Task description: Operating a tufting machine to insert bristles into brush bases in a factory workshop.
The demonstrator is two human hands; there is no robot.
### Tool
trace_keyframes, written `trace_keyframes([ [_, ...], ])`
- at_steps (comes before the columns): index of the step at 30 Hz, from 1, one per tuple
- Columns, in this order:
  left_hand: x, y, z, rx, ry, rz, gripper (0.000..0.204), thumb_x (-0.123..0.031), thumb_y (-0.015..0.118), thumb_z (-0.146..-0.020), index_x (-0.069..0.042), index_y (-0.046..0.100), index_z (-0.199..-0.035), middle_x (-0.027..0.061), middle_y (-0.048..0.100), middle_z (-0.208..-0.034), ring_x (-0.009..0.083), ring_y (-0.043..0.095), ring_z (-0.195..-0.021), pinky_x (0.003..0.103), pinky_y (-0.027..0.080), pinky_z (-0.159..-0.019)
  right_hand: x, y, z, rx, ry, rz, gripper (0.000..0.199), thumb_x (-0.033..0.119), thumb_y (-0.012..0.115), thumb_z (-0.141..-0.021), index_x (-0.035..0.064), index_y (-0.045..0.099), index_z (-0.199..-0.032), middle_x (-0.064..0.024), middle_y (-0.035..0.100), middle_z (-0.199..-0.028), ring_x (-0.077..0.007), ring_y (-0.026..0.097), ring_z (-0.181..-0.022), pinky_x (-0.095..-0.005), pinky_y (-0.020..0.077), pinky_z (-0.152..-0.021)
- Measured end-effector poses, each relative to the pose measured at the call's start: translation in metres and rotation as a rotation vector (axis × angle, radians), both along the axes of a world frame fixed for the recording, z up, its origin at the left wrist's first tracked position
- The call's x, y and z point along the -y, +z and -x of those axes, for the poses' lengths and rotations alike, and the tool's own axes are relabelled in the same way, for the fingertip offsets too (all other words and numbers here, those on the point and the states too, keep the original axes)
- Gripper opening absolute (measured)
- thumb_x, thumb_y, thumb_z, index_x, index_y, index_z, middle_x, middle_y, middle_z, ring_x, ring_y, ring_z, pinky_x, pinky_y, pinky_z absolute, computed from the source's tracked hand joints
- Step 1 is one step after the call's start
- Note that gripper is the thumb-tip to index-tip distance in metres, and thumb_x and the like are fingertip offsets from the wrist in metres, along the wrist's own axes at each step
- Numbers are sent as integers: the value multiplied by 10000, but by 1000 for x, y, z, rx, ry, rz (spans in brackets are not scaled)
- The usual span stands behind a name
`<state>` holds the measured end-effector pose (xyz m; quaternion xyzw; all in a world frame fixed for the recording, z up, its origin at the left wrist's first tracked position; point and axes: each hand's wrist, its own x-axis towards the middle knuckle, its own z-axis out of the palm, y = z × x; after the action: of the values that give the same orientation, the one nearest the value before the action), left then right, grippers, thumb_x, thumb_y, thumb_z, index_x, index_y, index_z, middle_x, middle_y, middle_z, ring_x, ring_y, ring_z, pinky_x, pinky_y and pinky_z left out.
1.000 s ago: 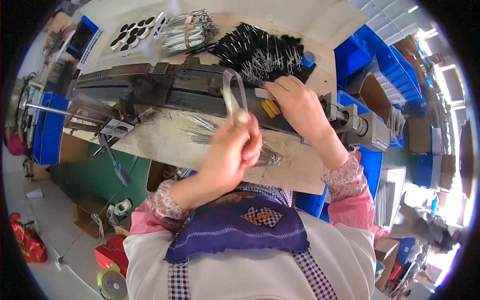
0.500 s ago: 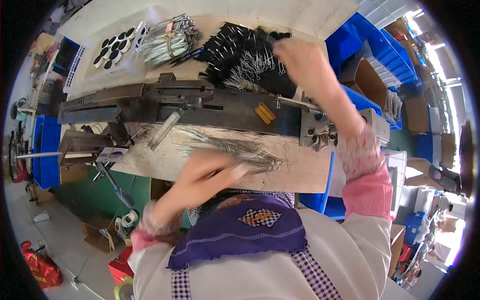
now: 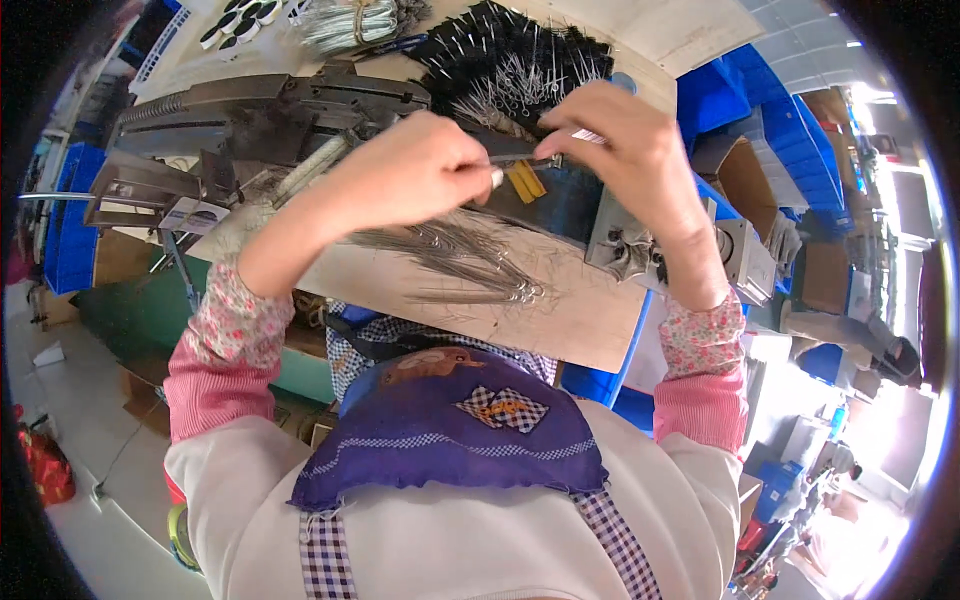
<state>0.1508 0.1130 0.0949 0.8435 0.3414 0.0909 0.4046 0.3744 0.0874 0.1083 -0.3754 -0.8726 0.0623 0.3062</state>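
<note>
In front of the metal machine bar [image 3: 350,92], my left hand [image 3: 415,168] and my right hand [image 3: 625,135] are raised close together, both with fingers pinched. A thin twisted-looking metal wire [image 3: 515,157] spans the gap between their fingertips. Its ends are hidden in the fingers. Below my left hand, a loose bundle of thin wires [image 3: 470,262] with looped ends lies on the wooden board [image 3: 590,320]. Beyond my right hand, many looped wire pieces [image 3: 525,85] rest on black bristly material [image 3: 460,48].
A yellow block [image 3: 526,182] sits on the bar, left of a metal chuck [image 3: 622,250]. Tied wires [image 3: 352,24] and round black-topped pieces [image 3: 240,22] lie at the back left. Blue bins [image 3: 790,130] and a cardboard box [image 3: 735,165] stand at right.
My left hand has risen from the wire bundle to the front of the bar. My right hand has come down and nearer from the black pile. The whole view has shifted.
</note>
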Motion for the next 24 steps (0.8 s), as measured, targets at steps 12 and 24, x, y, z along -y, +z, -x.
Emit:
trace_keyframes([
  [12,-19,-14,-3,-346,18,-827,146,-208,608,-827,-149,721,-897,126,639,-710,313,632,-677,415,498,-593,-13,-33,20,58,1,-162,78,91,632,-772,54,602,-833,-105,581,-737,-311,589,-717,-395,484,-634],
  [24,-31,-4,31,-116,58,-1076,157,-82,610,-762,-77,677,-903,32,641,-886,271,632,-760,381,524,-655,-31,-28,49,-83,-20,-40,109,98,632,-804,40,626,-897,-123,621,-792,-314,618,-777,-387,511,-698],
])
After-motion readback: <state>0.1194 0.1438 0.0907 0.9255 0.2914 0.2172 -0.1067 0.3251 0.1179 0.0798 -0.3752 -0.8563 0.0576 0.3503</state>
